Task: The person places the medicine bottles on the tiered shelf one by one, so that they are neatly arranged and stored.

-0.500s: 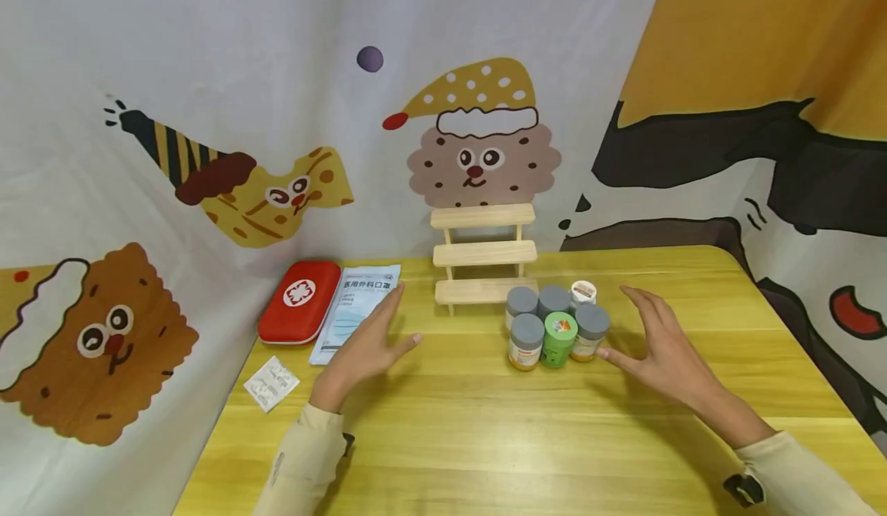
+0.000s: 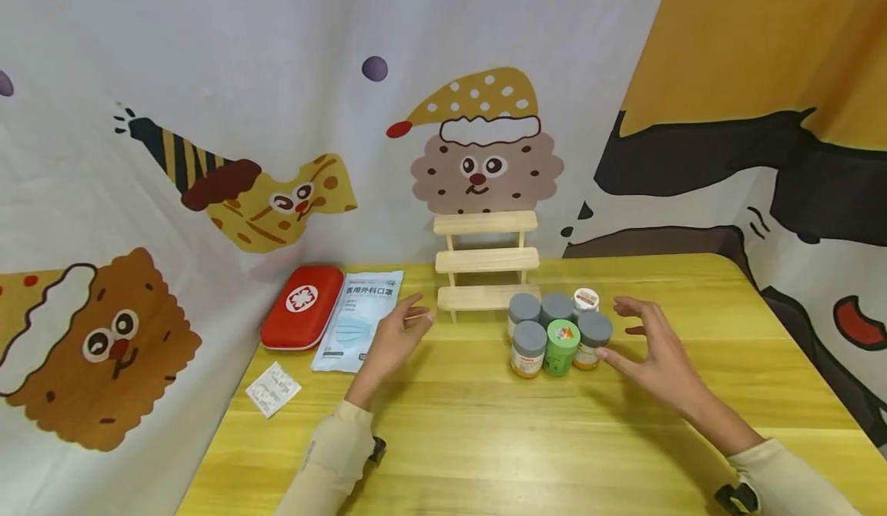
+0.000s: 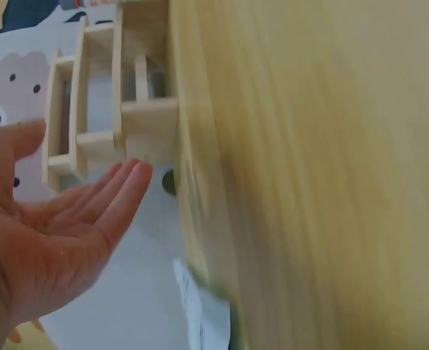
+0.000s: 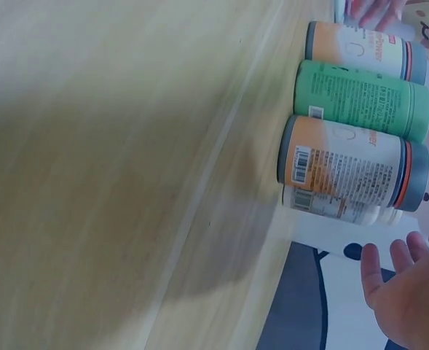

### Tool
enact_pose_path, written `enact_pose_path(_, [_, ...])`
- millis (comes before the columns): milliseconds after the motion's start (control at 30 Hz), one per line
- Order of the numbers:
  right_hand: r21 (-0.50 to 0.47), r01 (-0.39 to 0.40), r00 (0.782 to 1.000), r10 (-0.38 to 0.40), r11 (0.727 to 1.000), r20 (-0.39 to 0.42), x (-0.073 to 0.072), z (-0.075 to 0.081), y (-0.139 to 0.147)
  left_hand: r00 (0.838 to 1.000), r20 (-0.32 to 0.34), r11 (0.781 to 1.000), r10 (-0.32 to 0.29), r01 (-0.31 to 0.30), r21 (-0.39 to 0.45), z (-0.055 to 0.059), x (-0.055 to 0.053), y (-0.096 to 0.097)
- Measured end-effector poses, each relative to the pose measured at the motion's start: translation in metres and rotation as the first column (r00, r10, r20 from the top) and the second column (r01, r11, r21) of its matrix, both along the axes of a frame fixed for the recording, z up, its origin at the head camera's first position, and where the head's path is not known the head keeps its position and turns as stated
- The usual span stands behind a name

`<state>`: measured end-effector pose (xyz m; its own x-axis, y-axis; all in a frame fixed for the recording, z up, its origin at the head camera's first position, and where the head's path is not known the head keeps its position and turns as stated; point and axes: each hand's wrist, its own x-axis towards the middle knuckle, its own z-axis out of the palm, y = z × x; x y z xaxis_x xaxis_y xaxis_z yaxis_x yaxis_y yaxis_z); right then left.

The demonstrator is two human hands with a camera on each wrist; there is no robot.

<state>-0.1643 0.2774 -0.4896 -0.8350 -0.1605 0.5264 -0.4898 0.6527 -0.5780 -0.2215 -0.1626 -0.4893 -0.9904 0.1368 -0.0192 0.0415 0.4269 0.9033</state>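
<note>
Several small bottles stand in a tight cluster on the table, right of centre. Most have grey lids, such as the front-left bottle (image 2: 528, 350); one is a green bottle (image 2: 560, 348), and a white-capped bottle (image 2: 585, 300) stands at the back. My right hand (image 2: 654, 354) hovers at the cluster's right side, fingers spread; its thumb is by the right grey-lidded bottle (image 4: 341, 162), and whether it touches I cannot tell. My left hand (image 2: 393, 340) is in the air beside the mask packet (image 2: 356, 319), holding nothing. Behind the cluster stands a three-step wooden rack (image 2: 487, 260).
A red first-aid case (image 2: 302, 308) lies at the table's back left. In front of it is a small white sachet (image 2: 273, 389). A printed cloth (image 2: 277, 54) hangs directly behind the table (image 2: 499, 439).
My left hand has moved right, away from over the mask packet, and its fingers have bent somewhat. The right hand's fingers have bent a little beside the bottles. The bottles have stayed put.
</note>
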Motion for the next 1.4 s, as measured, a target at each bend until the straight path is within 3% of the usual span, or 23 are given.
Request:
enact_pose_path(133, [-0.019,0.002,1.000,-0.002,1.000,0.004,0.000,-0.001,-0.004,0.989,0.144,0.983,-0.028,0.001,0.183,-0.001,-0.007,0.007])
enact_pose_path(267, [-0.031,0.001,1.000,-0.001,1.000,0.021,0.001,-0.002,-0.007,0.959,0.274,0.934,-0.078,-0.025,0.356,-0.003,-0.012,0.010])
enact_pose_path(500, [-0.034,0.000,1.000,0.000,0.999,0.017,0.001,-0.005,-0.013,0.933,0.359,0.826,-0.026,-0.182,0.533,-0.013,-0.024,0.018])
enact_pose_path(633, [-0.042,-0.003,1.000,0.003,0.999,0.011,0.001,-0.004,-0.016,0.927,0.374,0.799,-0.012,-0.215,0.561,-0.016,-0.027,0.020])
enact_pose_path(767, [-0.048,0.004,1.000,-0.003,0.999,0.009,0.001,-0.004,-0.018,0.919,0.392,0.766,0.040,-0.280,0.578,-0.021,-0.029,0.028])
enact_pose_path(967, [-0.018,0.028,0.999,-0.028,0.999,-0.015,0.001,-0.006,-0.020,0.904,0.414,0.699,0.104,-0.362,0.617,-0.030,-0.031,0.038])
enact_pose_path(1167, [0.004,0.030,0.999,-0.030,1.000,-0.043,0.001,-0.006,-0.021,0.888,0.448,0.640,0.105,-0.405,0.652,-0.034,-0.030,0.039])
enact_pose_path(1400, [0.017,0.057,0.997,-0.056,0.998,-0.047,-0.001,-0.005,-0.023,0.877,0.476,0.613,0.072,-0.415,0.672,-0.035,-0.031,0.036])
